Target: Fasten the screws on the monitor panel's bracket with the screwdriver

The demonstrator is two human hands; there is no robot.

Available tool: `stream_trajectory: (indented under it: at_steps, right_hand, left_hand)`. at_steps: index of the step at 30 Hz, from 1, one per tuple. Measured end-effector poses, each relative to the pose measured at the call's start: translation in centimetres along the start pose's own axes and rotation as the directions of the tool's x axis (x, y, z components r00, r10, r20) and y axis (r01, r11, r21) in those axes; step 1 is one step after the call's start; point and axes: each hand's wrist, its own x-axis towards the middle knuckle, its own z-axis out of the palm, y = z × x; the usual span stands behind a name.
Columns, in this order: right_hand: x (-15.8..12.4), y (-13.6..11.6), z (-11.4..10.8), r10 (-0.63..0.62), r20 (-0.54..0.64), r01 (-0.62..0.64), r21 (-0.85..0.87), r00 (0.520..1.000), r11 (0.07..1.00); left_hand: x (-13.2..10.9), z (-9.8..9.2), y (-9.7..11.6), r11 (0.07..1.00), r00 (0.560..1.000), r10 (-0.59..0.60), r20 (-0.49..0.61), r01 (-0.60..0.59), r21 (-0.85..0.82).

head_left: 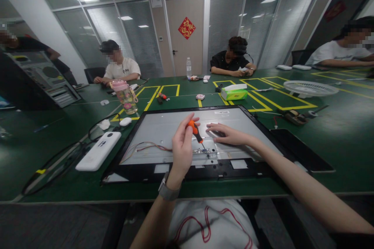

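Observation:
An orange and black screwdriver [195,131] is gripped in my left hand [183,144], its shaft slanting down to the right. Its tip meets a small circuit board [204,151] on the metal back of a flat display panel [152,126] with a black frame. My right hand [226,134] lies on the panel to the right of the screwdriver, fingers stretched out and holding nothing. Thin coloured wires [152,146] run from the board's left side across the panel. Whether the tip sits in a screw is too small to tell.
Left of the panel lie a white power bank [98,151] and a black cable [52,163]. Beyond stand a pink-lidded bottle [125,97] and a green tissue pack [234,92]. A dark flat slab [300,149] lies at right. Several people sit around the green table [263,188].

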Motion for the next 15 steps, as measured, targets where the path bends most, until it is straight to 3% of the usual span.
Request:
stream_trajectory:
  at_steps: [8, 15]
  right_hand:
    - [-0.02, 0.09, 0.02, -0.004, -0.011, 0.005, 0.011, 1.000, 1.000]
    - [0.02, 0.14, 0.07, -0.012, -0.021, 0.012, 0.006, 1.000, 1.000]
  left_hand:
    - [0.14, -0.12, 0.05, 0.991, 0.994, 0.111, 0.025, -0.112, 0.079]
    - [-0.01, -0.29, 0.06, 0.999, 0.999, 0.011, 0.042, -0.012, 0.038]
